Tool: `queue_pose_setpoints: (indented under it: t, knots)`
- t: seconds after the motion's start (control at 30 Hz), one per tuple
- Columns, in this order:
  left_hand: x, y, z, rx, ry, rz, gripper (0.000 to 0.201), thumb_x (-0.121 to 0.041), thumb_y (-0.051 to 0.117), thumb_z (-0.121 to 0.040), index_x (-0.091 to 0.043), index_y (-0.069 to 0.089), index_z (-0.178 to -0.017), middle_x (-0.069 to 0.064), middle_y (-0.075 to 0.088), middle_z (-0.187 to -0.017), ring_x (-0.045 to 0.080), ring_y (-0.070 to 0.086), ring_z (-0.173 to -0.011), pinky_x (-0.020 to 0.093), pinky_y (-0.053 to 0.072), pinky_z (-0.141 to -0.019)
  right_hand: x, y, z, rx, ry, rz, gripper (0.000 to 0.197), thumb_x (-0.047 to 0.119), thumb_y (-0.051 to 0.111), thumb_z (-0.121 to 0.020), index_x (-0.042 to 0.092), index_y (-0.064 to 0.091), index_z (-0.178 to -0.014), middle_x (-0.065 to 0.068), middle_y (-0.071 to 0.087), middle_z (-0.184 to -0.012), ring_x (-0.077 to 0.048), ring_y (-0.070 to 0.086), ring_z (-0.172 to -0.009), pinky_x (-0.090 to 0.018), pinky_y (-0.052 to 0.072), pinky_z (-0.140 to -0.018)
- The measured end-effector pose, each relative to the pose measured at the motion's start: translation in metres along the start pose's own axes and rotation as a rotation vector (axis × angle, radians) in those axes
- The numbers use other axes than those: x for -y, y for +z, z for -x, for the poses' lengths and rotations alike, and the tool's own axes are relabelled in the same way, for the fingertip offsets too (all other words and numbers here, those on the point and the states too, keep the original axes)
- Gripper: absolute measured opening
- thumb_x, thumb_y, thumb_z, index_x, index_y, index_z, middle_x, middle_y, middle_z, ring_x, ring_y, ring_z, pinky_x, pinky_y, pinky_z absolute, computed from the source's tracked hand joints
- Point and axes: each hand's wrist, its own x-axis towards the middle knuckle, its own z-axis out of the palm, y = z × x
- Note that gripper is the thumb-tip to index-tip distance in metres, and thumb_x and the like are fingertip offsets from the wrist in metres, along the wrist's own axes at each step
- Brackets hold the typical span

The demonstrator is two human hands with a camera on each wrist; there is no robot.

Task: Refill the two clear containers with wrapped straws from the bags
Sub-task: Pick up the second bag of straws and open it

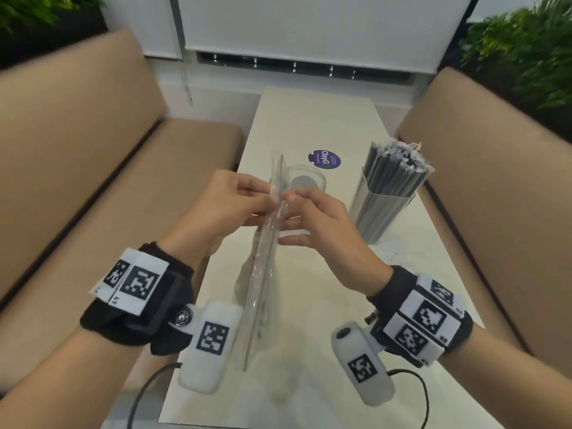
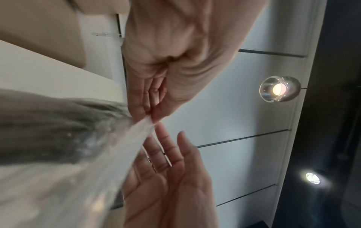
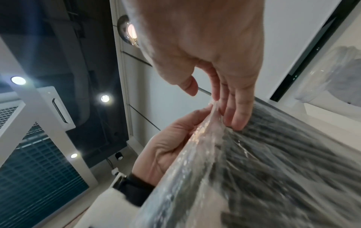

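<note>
While the clear bag (image 1: 263, 267) of wrapped straws stands on edge at the middle of the pale surface (image 1: 312, 125), both hands work at its top seam; going left to right, the left hand (image 1: 226, 205) at nine o'clock of the seam pinches the film between thumb and curled fingers; the right hand (image 1: 318, 221) at three o'clock pinches the other face with thumb and forefinger, its remaining fingers loosely spread — the left wrist view shows that. Behind the seam at twelve o'clock sits the empty clear container (image 1: 306, 181), blurred through the plastic; at two o'clock the second clear container (image 1: 383, 205) is already packed with grey straws (image 1: 396, 162). The step looks like pulling the bag open. The risk, as I judge it: the slick film slips from either pinch, or the seam gives suddenly and straws spill across the surface — an elbow jerk could also knock the full container.
</note>
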Motion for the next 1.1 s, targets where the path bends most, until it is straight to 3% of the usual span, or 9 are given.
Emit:
queue_pose_setpoints:
  t: [0.13,0.27,0.47,0.57,0.63,0.73,0.87,1.03,1.1]
  knots:
    - [0.003,0.006,0.003,0.023,-0.031,0.059,0.011,0.005,0.073,-0.079,-0.005,0.07,-0.084,0.004,0.073,-0.066,0.007,0.07,-0.052,0.016,0.055,-0.052,0.007,0.003,-0.011,-0.071,-0.033,0.115,0.028,0.027,0.062,-0.094,-0.001,0.057,-0.096,-0.015,0.065,-0.085,-0.022,0.066,-0.069,-0.034,0.059,-0.058]
    - [0.006,0.004,0.004,0.041,-0.066,0.056,0.011,0.001,0.076,-0.077,-0.004,0.07,-0.084,0.008,0.071,-0.072,0.012,0.068,-0.06,0.02,0.059,-0.062,0.012,0.001,-0.016,-0.036,-0.035,0.068,0.01,0.008,0.057,-0.095,0.0,0.058,-0.09,-0.015,0.066,-0.074,-0.026,0.068,-0.062,-0.036,0.06,-0.058]
    - [0.005,-0.001,0.006,0.117,-0.15,0.164,0.023,-0.007,0.067,-0.086,0.009,0.068,-0.103,0.014,0.072,-0.084,0.013,0.071,-0.063,0.019,0.06,-0.06,0.014,-0.004,-0.012,0.029,-0.058,0.043,0.011,0.002,0.052,-0.097,-0.003,0.058,-0.09,-0.023,0.063,-0.077,-0.032,0.065,-0.067,-0.041,0.062,-0.064]
    - [0.005,0.004,0.007,0.06,-0.187,0.216,0.015,-0.006,0.064,-0.089,0.007,0.07,-0.096,0.01,0.076,-0.076,0.016,0.071,-0.061,0.021,0.058,-0.056,0.014,-0.004,-0.013,-0.037,-0.048,0.053,0.012,-0.007,0.05,-0.091,-0.002,0.056,-0.083,-0.023,0.064,-0.069,-0.028,0.066,-0.056,-0.04,0.062,-0.058]
    - [0.007,0.012,0.011,-0.055,-0.085,0.073,0.009,-0.006,0.066,-0.088,-0.002,0.07,-0.08,0.006,0.073,-0.064,0.016,0.068,-0.056,0.024,0.056,-0.056,0.012,-0.001,-0.012,-0.097,-0.081,0.158,0.014,-0.007,0.051,-0.086,0.0,0.054,-0.075,-0.02,0.065,-0.06,-0.027,0.068,-0.051,-0.046,0.061,-0.057]
    - [0.011,0.026,0.016,-0.263,0.212,-0.436,0.008,-0.014,0.064,-0.079,-0.014,0.069,-0.074,-0.003,0.068,-0.061,0.015,0.063,-0.058,0.026,0.052,-0.061,0.013,0.004,-0.009,-0.194,-0.179,0.439,0.016,0.001,0.057,-0.08,-0.005,0.047,-0.07,-0.029,0.065,-0.064,-0.026,0.068,-0.047,-0.049,0.058,-0.052]
    - [0.011,0.018,0.015,-0.42,0.48,-0.662,0.004,-0.004,0.063,-0.076,-0.008,0.063,-0.076,0.004,0.063,-0.071,0.02,0.057,-0.062,0.04,0.051,-0.064,0.013,-0.004,-0.003,-0.257,-0.294,0.625,0.022,0.008,0.059,-0.075,-0.008,0.045,-0.07,-0.03,0.062,-0.065,-0.04,0.065,-0.058,-0.047,0.054,-0.055]
    - [0.007,0.008,0.013,-0.094,0.39,-0.902,0.034,0.002,0.049,-0.085,-0.02,0.074,-0.091,0.009,0.053,-0.122,0.017,0.059,-0.069,0.025,0.038,-0.07,0.006,-0.006,-0.004,-0.315,-0.251,0.596,0.022,0.016,0.059,-0.078,-0.004,0.048,-0.075,-0.025,0.064,-0.069,-0.038,0.064,-0.065,-0.051,0.055,-0.064]
    - [0.006,0.016,0.011,0.002,0.267,-0.893,0.029,-0.011,0.051,-0.087,-0.027,0.074,-0.094,0.002,0.069,-0.105,0.02,0.067,-0.081,0.025,0.042,-0.073,0.007,-0.002,-0.012,-0.334,-0.188,0.595,0.023,0.025,0.06,-0.08,0.006,0.05,-0.09,-0.014,0.066,-0.076,-0.031,0.064,-0.072,-0.046,0.054,-0.066]
